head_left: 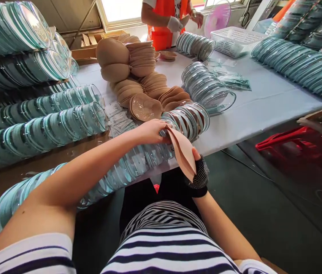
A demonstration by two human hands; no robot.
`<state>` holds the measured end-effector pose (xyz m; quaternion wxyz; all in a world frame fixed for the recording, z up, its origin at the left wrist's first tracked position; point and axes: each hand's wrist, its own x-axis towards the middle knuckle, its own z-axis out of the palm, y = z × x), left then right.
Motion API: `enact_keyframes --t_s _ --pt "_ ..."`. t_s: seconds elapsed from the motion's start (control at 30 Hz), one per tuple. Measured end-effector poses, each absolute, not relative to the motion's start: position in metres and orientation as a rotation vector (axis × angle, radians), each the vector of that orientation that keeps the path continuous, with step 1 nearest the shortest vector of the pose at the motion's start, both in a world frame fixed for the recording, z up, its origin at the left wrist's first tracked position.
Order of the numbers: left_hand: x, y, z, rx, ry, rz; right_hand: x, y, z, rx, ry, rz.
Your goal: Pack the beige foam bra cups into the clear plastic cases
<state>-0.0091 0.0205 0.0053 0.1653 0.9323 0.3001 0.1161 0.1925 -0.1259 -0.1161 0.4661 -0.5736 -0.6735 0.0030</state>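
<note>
Head view showed your left hand (152,131) steadying the clear-case row (138,160) at the table edge (249,121), fingers pressed together on top, while your gloved right hand (197,175) pinched a beige pad (183,152) beside it; better to seat the pad flat.

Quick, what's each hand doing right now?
Left hand: closed on the row of clear plastic cases.
Right hand: gloved, holding a beige bra pad.

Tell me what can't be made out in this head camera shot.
- Right hand: fingers hidden by its dark glove and the beige pad it holds.
- Leaflets: print too small to read.
- Co-worker: cut off by the top edge.
- Left hand: fingertips hidden among the clear cases.
</note>
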Motion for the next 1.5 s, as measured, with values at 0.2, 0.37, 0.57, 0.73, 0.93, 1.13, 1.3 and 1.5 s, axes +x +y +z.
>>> enact_keyframes --t_s 0.2,0.37,0.57,0.73,0.93,1.13,1.3,1.5 --pt "-0.013 0.024 -0.002 2.653 0.895 0.457 0.184 -0.127 -0.085 -1.503 -1.760 0.059" --pt "-0.015 0.027 -0.006 2.695 0.915 0.544 0.175 -0.084 -0.042 -1.668 -1.913 0.179" --pt "-0.009 0.019 -0.004 2.633 1.059 0.421 0.189 -0.070 -0.041 -1.554 -1.798 0.226" --pt "-0.011 0.015 -0.004 2.536 1.128 0.583 0.204 -0.080 -0.055 -1.689 -1.675 0.207" --pt "-0.016 0.002 0.006 2.924 0.703 0.720 0.205 -0.079 -0.052 -1.785 -1.624 0.136" --pt "-0.003 -0.004 0.011 3.073 0.647 0.250 0.193 -0.087 -0.051 -1.748 -1.640 0.082" --pt "0.016 -0.004 0.000 2.968 1.320 0.218 0.184 -0.093 -0.052 -1.733 -1.710 0.206" --pt "0.026 -0.003 -0.004 2.880 1.444 0.262 0.185 -0.086 -0.061 -1.708 -1.727 0.317"
